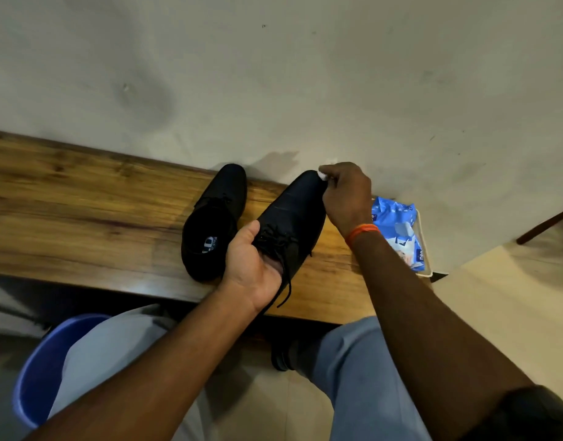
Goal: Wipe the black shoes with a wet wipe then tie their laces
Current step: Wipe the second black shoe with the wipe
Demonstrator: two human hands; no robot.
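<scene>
Nearest the camera, a round blue plastic bucket (35, 374) sits at seven o'clock beside the person's grey trouser legs (114, 354).

Just beyond, the left hand (251, 268) grips the held black lace-up leather shoe (293, 218) at its collar: the thumb lies up along the near side and the fingers curl in under the opening, out of sight. This shoe is matte black and smooth, with faint stitched lines across the vamp and loose black laces (281, 249), one end dangling past the edge of the long brown wooden bench (83, 198). Its long axis runs from seven o'clock at the heel to one o'clock at the toe, the toe raised toward the wall.

At that toe, the right hand (345, 195), with an orange thread band (361, 232) on the wrist, pinches a small white wet wipe (322, 176) between curled fingers and presses it to the tip.

At nine o'clock from the held shoe, just beside it, the second black shoe (215, 224) rests on the bench, its opening showing a printed insole and its toe pointing to one o'clock.

At three o'clock lies a blue-and-white wet-wipe packet (401, 230) at the bench end, against the pale grey wall (274, 74).
</scene>
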